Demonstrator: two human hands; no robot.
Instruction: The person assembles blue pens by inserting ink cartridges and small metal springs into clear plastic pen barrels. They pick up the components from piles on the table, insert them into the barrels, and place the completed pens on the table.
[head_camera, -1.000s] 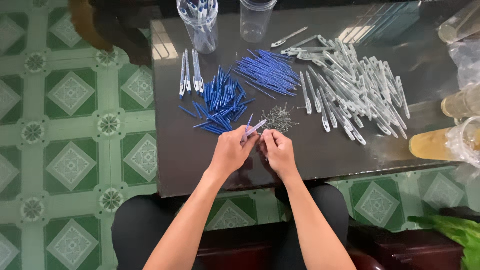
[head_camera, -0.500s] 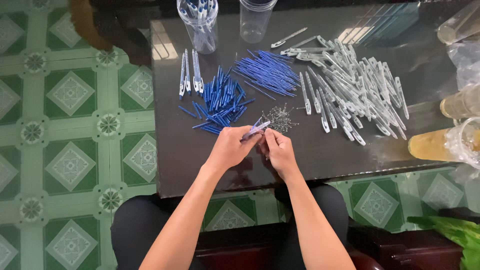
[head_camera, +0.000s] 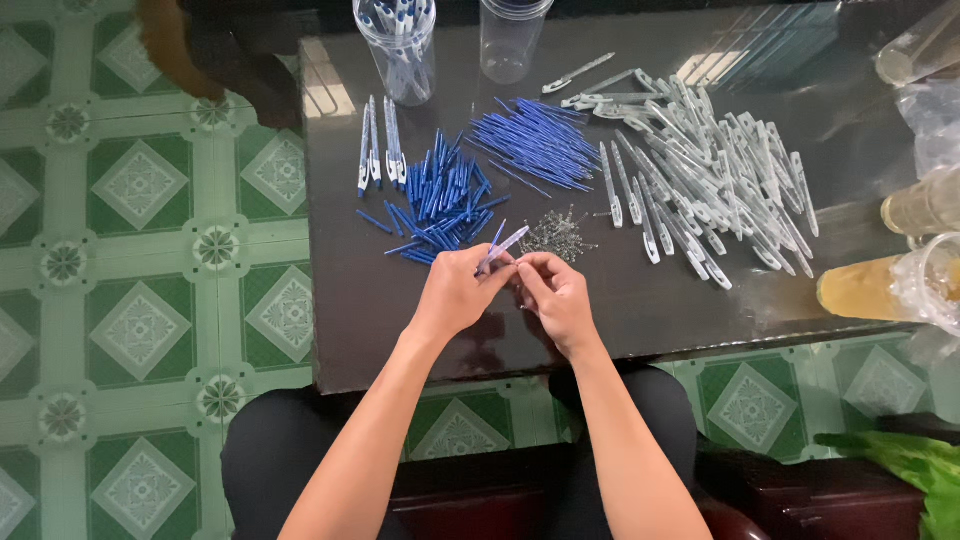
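A: Head view, only one. Changes since a second ago?

B: Hardly any. Left hand (head_camera: 455, 295) and right hand (head_camera: 555, 295) in the same spot, centre of frame, over the near edge of the dark table (head_camera: 400, 330). Nudged a touch toward each other at most. Clear pen piece (head_camera: 505, 245) at the same slant, tip toward upper right.

A: Hand states?

B: Left clamped on the clear pen piece, thumb and fingers pinched round its lower end. Right pinched together, fingertips touching left's right at that end. Anything tiny between them: cannot tell, too small.

A: Piles?

B: All as before. Grey springs (head_camera: 557, 235) just above the right hand, near the piece's tip. Short blue parts (head_camera: 440, 195) up and left of the hands. Thin blue refills (head_camera: 535, 145) above centre. Clear barrels (head_camera: 700, 180) spread over upper right. Three finished-looking pens (head_camera: 378, 150) left of the blue parts. Jar with pens (head_camera: 400, 45) and empty jar (head_camera: 510, 40) at top edge. Cup of yellow liquid (head_camera: 870, 285) at right edge.

A: Meaning for the work?

B: Judged as the same fiddly fitting step on one piece, not finished, nothing set down, nothing new picked up
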